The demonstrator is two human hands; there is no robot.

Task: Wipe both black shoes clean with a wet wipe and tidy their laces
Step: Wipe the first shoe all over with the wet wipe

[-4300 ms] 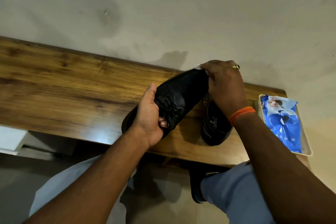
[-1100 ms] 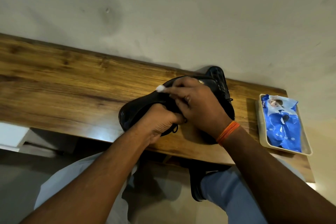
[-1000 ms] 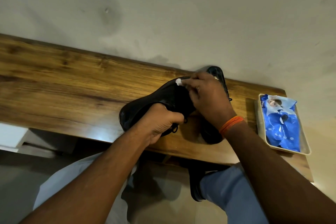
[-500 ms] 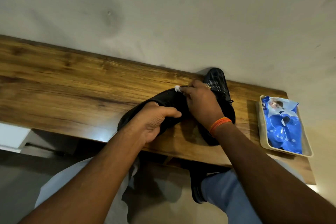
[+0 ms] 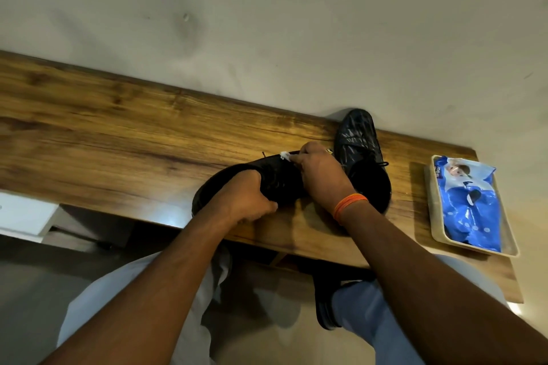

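Shoe (image 5: 267,184) in work lies on its side near the front edge of the desk (image 5: 118,142), about the middle of its length, and it is lower now than some seconds ago, when the person held it up in the air and rubbed its far end. The left hand (image 5: 247,201) grips the shoe from above, fingers curled round its near side. The right hand (image 5: 320,178) pinches a small white wipe (image 5: 285,155) between thumb and fingertips and presses it on the upper far part of the shoe. In the last second this hand has gone a little toward the back edge, so I think the wiping goes along the top, near the laces; a thin lace end sticks out just beside the wipe.

The second shoe (image 5: 360,151) stands just right of the hands, its toe at the back edge by the wall, and the right wrist covers its heel part. Its toe looks shiny, but I cannot tell if it is wet or already cleaned.

A blue pack of wipes (image 5: 465,204) lies in a pale tray (image 5: 431,210) at the right end of the desk, well apart from the shoes.

To my judgement the first shoe is nearly wiped, and the laces are not yet tidied.
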